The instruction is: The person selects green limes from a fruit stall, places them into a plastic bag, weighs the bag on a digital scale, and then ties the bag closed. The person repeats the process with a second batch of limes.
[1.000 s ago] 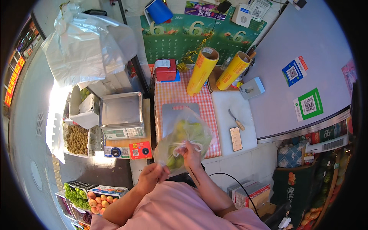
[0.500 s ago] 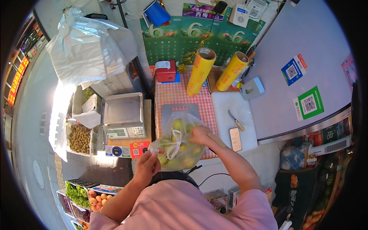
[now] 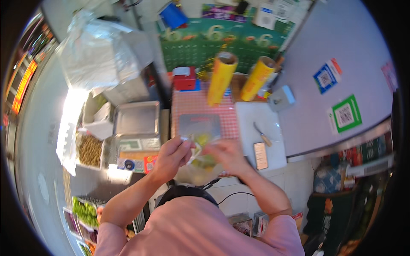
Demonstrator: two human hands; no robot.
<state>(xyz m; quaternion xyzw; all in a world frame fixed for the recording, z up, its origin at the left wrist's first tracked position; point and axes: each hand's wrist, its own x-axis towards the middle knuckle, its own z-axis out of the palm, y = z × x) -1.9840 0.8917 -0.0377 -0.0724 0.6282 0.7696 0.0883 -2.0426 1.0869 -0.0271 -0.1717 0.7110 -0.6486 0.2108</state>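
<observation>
A clear plastic bag (image 3: 194,174) holding yellow-green fruit (image 3: 205,161) sits in front of my body at the near edge of the checked cloth. My left hand (image 3: 173,158) is closed on the bag's gathered top, at its left side. On the other side, my right hand (image 3: 228,155) reaches in with fingertips pinched together at the white twisted part of the bag; motion blurs these fingers. The fruit is partly hidden by both hands and the film. Just beyond the bag lies a grey board (image 3: 198,123).
Left of the cloth stands a scale (image 3: 136,119). To the right, a knife (image 3: 261,133) and a phone (image 3: 260,155) lie on a white board (image 3: 250,119). Two yellow film rolls (image 3: 222,79) stand behind. Plastic bags (image 3: 100,53) hang at upper left, above a basket of small brown fruit (image 3: 89,150).
My left hand has moved up and right, toward the middle of the bag. My right hand has come off the bag's right side to its twisted top, and both hands are closer together.
</observation>
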